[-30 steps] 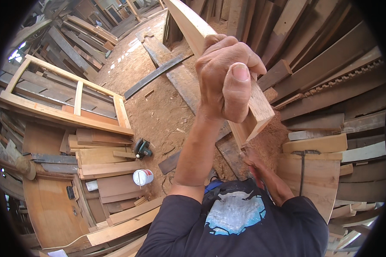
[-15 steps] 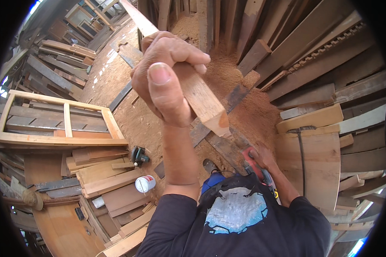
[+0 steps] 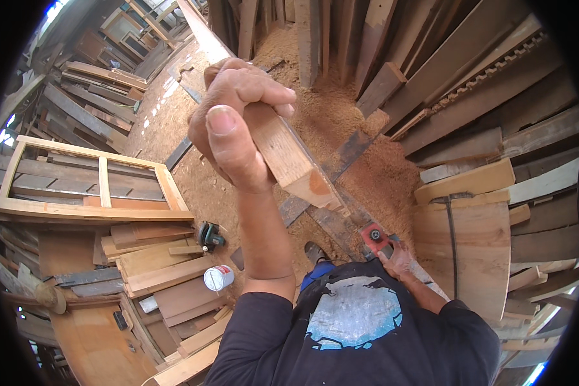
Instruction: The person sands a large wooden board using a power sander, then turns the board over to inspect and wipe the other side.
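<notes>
My left hand [image 3: 238,128] is raised in front of me, its fingers wrapped around a long squared wooden beam [image 3: 286,154]. The beam's near end is cut to a stepped tip, while its other end runs off past the upper left rim. Lower down on the right, my right hand [image 3: 400,258] grips a red power tool with a round black knob, which looks like an electric planer [image 3: 374,237]. My palm and fingers partly cover the planer's body. Its front lies close to the beam's cut end; whether they touch, I cannot tell.
Stacked boards [image 3: 469,96] lean along the right, above piled sawdust [image 3: 392,174]. To the left, a wooden frame [image 3: 90,209] lies over more timber. A green power tool [image 3: 209,236] and a white bucket [image 3: 219,277] stand near my left arm. Dark planks cross the floor.
My left hand and the beam have shifted slightly left and down. My right hand has turned the planer, so its round knob now shows.
</notes>
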Demonstrator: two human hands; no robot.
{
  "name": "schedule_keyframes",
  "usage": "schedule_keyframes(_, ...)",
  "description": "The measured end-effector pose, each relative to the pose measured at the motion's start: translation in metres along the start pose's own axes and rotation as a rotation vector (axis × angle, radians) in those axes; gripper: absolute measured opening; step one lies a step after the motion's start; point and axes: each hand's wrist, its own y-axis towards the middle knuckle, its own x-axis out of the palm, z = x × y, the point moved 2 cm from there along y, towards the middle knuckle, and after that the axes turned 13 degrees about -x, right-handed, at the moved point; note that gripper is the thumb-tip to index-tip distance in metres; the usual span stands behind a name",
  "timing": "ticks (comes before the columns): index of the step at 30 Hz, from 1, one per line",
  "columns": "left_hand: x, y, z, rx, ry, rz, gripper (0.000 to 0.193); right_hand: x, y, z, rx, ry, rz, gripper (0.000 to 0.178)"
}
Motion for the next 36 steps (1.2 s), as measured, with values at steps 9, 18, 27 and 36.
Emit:
schedule_keyframes(9,0.002,-0.001,-0.004,0.004,-0.003,0.010,0.069,-0.004,0.001,-0.003,0.016,0.000,0.007,0.068)
schedule_keyframes(18,0.004,-0.001,-0.002,-0.035,-0.011,0.007,0.071,-0.004,0.002,-0.001,-0.005,0.028,0.008,0.066)
schedule_keyframes(27,-0.003,-0.001,-0.002,0.010,0.001,-0.010,0.064,-0.006,0.001,-0.007,-0.029,0.009,-0.005,0.064)
schedule_keyframes(36,-0.002,-0.001,0.005,0.046,-0.022,0.015,0.056,-0.006,0.003,-0.001,0.077,0.058,-0.072,0.071)
